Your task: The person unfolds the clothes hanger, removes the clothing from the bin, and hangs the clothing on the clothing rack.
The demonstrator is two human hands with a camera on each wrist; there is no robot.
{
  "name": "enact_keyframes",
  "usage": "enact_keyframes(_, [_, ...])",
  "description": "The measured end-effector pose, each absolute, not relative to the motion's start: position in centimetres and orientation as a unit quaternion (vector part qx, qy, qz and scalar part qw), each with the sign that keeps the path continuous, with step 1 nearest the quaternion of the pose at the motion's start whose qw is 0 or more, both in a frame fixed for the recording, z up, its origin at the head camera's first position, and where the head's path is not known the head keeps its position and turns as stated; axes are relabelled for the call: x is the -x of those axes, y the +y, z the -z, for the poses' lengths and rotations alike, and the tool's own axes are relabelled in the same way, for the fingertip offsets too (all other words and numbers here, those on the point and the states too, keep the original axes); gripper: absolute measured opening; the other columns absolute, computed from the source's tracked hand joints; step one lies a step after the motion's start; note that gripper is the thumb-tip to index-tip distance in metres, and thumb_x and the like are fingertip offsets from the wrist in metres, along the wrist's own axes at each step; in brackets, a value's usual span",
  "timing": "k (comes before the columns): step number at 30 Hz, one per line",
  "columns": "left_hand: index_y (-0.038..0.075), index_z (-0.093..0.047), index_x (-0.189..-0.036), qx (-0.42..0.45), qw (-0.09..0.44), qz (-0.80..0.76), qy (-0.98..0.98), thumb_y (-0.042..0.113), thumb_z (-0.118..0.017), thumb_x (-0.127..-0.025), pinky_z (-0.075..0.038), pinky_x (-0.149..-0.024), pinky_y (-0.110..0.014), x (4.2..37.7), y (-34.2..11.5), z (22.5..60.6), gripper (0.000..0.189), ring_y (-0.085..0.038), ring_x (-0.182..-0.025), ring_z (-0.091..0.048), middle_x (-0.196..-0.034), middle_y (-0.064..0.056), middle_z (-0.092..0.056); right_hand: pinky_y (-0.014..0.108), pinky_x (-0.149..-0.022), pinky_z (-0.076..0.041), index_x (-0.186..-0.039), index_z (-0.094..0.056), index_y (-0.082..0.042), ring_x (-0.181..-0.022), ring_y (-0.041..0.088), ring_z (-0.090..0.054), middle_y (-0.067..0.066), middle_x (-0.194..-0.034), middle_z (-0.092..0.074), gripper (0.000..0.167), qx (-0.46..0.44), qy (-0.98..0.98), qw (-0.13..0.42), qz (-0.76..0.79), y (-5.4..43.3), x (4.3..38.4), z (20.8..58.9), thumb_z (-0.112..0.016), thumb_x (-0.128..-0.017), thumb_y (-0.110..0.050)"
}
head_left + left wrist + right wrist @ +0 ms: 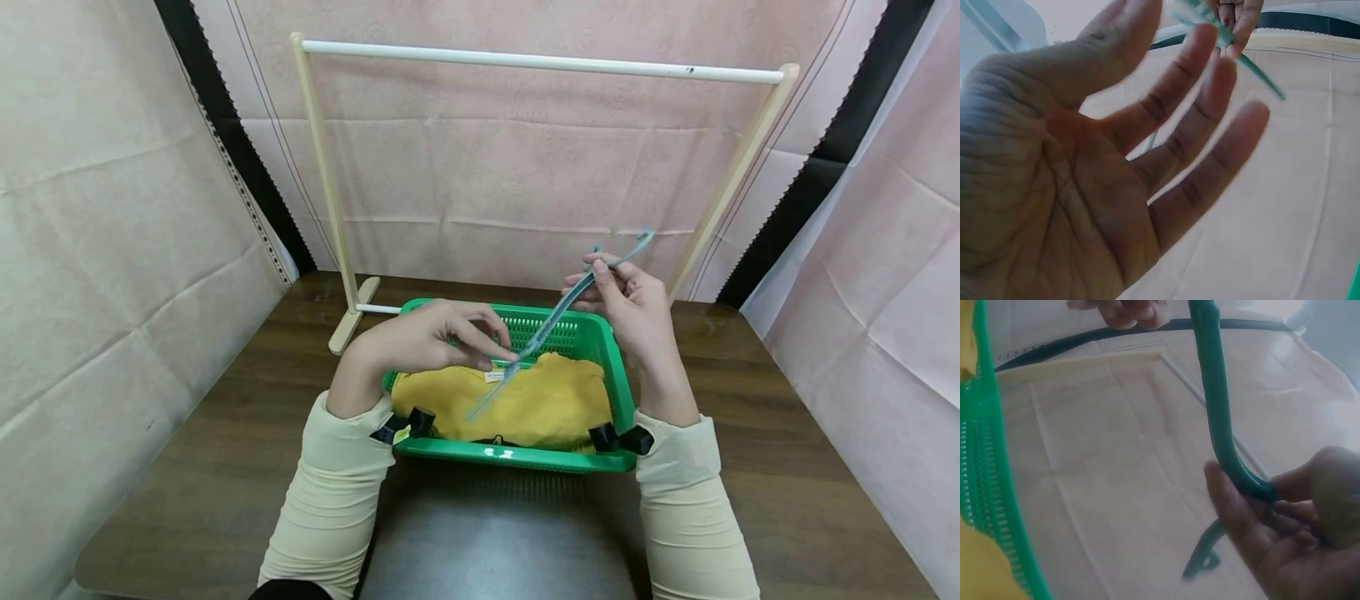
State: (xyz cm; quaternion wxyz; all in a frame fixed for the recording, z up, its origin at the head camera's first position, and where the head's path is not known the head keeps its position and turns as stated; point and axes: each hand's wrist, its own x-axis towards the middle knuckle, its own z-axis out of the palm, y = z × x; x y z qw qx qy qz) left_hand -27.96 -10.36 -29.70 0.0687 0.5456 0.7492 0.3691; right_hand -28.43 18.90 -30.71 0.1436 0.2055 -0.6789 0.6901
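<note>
A teal clothes hanger [558, 310], seen nearly edge-on and partly blurred, slants above the basket. My right hand [636, 307] pinches it near its upper end between thumb and fingers. In the right wrist view, the green hanger [1215, 394] bends where the fingertips hold it. My left hand [450, 335] hovers over the basket's left part, its index fingertip close to the hanger's lower part. Loosely spread fingers with nothing in the palm show on the left hand [1110, 169] in its wrist view. Below lies a folded yellow garment [555, 404] with a white label at its collar.
The green plastic basket [621, 383] holds the yellow garment and stands on a brown wooden table [210, 467]. Behind it rises a rack with a white top bar [540, 60] and pale wooden posts. Pinkish cloth walls [112, 208] enclose the back and sides.
</note>
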Motion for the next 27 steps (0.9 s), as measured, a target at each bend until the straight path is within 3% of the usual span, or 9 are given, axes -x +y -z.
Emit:
enact_keyframes(6, [0.016,-0.074,-0.123,-0.514,-0.012,-0.364,0.776,0.005,-0.071,-0.094,-0.055,-0.077,-0.032,28.2,-10.7,29.6,0.032,-0.008,-0.097,-0.064,-0.112,0.008,-0.068,0.033,-0.08,-0.059,-0.133,-0.058,0.001,-0.086,0.027,-0.07,0.017,-0.099,-0.068,0.038,-0.219,-0.712,0.156,-0.649,18.7,28.3,30.4,-0.051,-0.106,-0.024])
enact_keyframes(12, [0.017,-0.078,-0.114,-0.454,-0.196,-0.401,0.771,0.013,-0.072,-0.095,-0.051,-0.068,-0.028,28.1,-10.8,29.4,0.02,-0.007,-0.082,-0.062,-0.102,0.01,-0.071,0.029,-0.076,-0.058,-0.141,-0.054,-0.005,-0.082,0.031,-0.064,0.02,-0.097,-0.062,0.037,-0.266,-0.739,0.161,-0.598,19.0,27.6,29.9,-0.051,-0.107,-0.02])
enact_keyframes(17, [0.014,-0.074,-0.12,-0.389,-0.305,-0.394,0.775,0.017,-0.071,-0.096,-0.054,-0.081,-0.031,28.1,-10.6,29.1,0.024,-0.011,-0.094,-0.064,-0.112,0.004,-0.071,0.028,-0.075,-0.055,-0.138,-0.048,-0.008,-0.081,0.025,-0.066,0.019,-0.096,-0.065,0.032,-0.299,-0.751,0.153,-0.569,19.2,26.6,29.3,-0.048,-0.108,-0.015])
enact_keyframes(21, [0.01,-0.066,-0.133,-0.369,-0.343,-0.383,0.774,0.016,-0.07,-0.097,-0.05,-0.099,-0.038,28.1,-10.5,29.0,0.037,-0.018,-0.118,-0.06,-0.132,-0.004,-0.064,0.029,-0.073,-0.053,-0.131,-0.047,-0.002,-0.082,0.024,-0.065,0.017,-0.095,-0.066,0.025,-0.335,-0.749,0.133,-0.556,18.8,25.7,29.0,-0.048,-0.107,-0.01])
enact_keyframes(24, [0.01,-0.06,-0.14,-0.366,-0.344,-0.378,0.778,0.017,-0.067,-0.099,-0.043,-0.109,-0.039,28.2,-10.4,29.0,0.042,-0.02,-0.133,-0.051,-0.141,-0.006,-0.058,0.03,-0.071,-0.055,-0.13,-0.048,0.0,-0.083,0.024,-0.065,0.014,-0.094,-0.066,0.024,-0.383,-0.747,0.105,-0.533,18.2,25.2,28.9,-0.049,-0.106,-0.004])
enact_keyframes(27, [0.008,-0.058,-0.142,-0.384,-0.32,-0.374,0.781,0.015,-0.064,-0.101,-0.043,-0.108,-0.037,28.2,-10.3,29.1,0.042,-0.019,-0.132,-0.052,-0.141,-0.007,-0.059,0.034,-0.072,-0.057,-0.129,-0.048,0.001,-0.085,0.025,-0.066,0.011,-0.094,-0.067,0.024,-0.428,-0.737,0.068,-0.519,17.6,24.9,28.9,-0.049,-0.105,-0.001])
